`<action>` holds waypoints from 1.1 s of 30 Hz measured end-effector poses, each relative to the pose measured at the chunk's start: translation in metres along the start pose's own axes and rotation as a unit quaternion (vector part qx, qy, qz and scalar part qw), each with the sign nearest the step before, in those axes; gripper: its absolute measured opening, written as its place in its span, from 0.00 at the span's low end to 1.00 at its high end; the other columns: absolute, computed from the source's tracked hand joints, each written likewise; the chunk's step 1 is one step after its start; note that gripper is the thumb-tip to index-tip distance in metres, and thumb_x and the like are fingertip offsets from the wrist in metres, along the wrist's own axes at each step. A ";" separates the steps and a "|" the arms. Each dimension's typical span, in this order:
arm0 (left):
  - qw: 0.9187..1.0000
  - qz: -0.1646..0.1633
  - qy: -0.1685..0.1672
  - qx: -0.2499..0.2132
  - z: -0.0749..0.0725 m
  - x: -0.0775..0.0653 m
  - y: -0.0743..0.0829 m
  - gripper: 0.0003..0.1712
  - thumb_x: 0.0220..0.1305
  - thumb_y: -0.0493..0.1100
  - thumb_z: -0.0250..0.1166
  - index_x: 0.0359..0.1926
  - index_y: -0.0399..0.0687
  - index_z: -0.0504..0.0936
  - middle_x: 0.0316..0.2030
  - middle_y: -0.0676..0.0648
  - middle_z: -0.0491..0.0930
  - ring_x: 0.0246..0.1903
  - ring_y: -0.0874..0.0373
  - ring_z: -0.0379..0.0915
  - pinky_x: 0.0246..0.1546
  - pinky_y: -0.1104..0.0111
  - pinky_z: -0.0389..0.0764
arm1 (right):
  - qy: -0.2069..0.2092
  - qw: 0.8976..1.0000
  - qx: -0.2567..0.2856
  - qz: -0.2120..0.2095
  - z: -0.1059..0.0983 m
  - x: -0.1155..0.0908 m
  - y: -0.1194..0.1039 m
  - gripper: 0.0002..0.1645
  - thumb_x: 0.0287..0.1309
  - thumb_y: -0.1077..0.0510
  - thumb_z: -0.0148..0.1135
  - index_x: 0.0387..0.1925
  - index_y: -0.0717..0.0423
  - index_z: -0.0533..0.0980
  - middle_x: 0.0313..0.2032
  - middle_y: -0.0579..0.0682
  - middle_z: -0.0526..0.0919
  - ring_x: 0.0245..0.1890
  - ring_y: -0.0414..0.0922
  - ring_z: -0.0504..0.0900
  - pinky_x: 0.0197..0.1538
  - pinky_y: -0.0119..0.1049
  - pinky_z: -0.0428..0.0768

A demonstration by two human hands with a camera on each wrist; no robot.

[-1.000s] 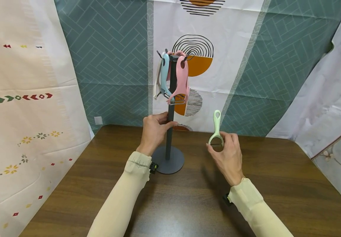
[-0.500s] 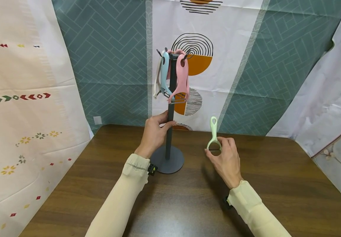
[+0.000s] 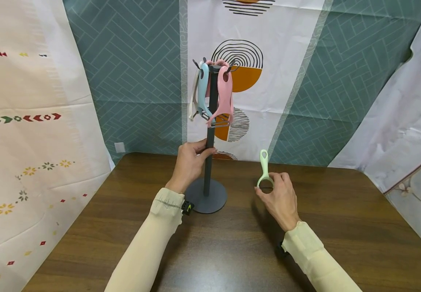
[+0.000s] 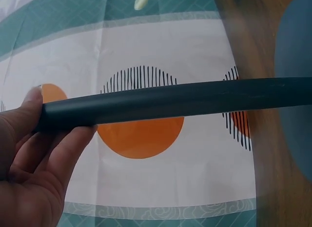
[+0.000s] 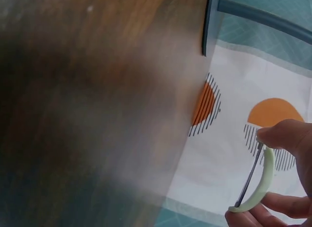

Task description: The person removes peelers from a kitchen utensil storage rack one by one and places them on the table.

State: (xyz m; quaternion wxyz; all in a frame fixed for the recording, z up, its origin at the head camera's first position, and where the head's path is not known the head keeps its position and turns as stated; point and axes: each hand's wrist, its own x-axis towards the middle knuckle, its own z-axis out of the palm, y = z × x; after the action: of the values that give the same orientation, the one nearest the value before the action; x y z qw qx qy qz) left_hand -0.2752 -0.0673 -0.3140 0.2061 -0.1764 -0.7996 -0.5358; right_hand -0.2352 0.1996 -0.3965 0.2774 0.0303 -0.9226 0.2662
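Observation:
My left hand [image 3: 190, 164] grips the upright pole [image 3: 210, 162] of a dark grey stand, thumb on one side and fingers on the other. Several peelers hang from hooks at its top, among them a pink peeler [image 3: 225, 91], a light blue peeler [image 3: 203, 87] and a white peeler [image 3: 193, 99]. To the right of the stand, my right hand [image 3: 279, 198] pinches a light green peeler [image 3: 264, 162] by the two ends of its blade head, its handle pointing up. In the right wrist view the metal blade [image 5: 249, 175] spans between thumb and fingers.
The stand's round base [image 3: 206, 202] rests on a brown wooden table [image 3: 217, 251]. Behind the table's far edge hangs a patterned cloth [image 3: 137, 81], with further cloths at the left and right sides.
The right hand has lowered the green peeler slightly toward the table, first drifting a little left. The left hand stays on the pole, and the view has shifted slightly.

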 end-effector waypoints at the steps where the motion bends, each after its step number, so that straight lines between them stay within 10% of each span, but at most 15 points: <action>1: 1.000 -0.002 0.000 0.001 0.000 0.000 0.000 0.13 0.65 0.43 0.72 0.49 0.45 0.90 0.40 0.45 0.91 0.39 0.56 0.86 0.42 0.63 0.85 | -0.004 1.000 -0.002 0.003 0.000 0.000 0.000 0.34 0.48 0.50 0.80 0.53 0.64 0.79 0.45 0.61 0.77 0.36 0.54 0.76 0.42 0.54 0.81; 33: 1.000 -0.024 -0.009 -0.008 0.000 0.001 0.001 0.17 0.64 0.40 0.72 0.53 0.43 0.88 0.41 0.45 0.91 0.43 0.54 0.87 0.48 0.58 0.87 | -0.113 0.992 -0.030 0.048 0.022 0.010 0.008 0.27 0.51 0.49 0.76 0.45 0.66 0.82 0.41 0.58 0.76 0.37 0.54 0.79 0.39 0.55 0.82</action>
State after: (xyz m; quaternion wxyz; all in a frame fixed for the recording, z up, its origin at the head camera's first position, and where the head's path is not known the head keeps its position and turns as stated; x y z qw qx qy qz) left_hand -0.2753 -0.0664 -0.3126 0.1841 -0.1637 -0.8010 -0.5456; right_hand -0.2562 0.1967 -0.4103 0.1593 0.0076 -0.9559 0.2465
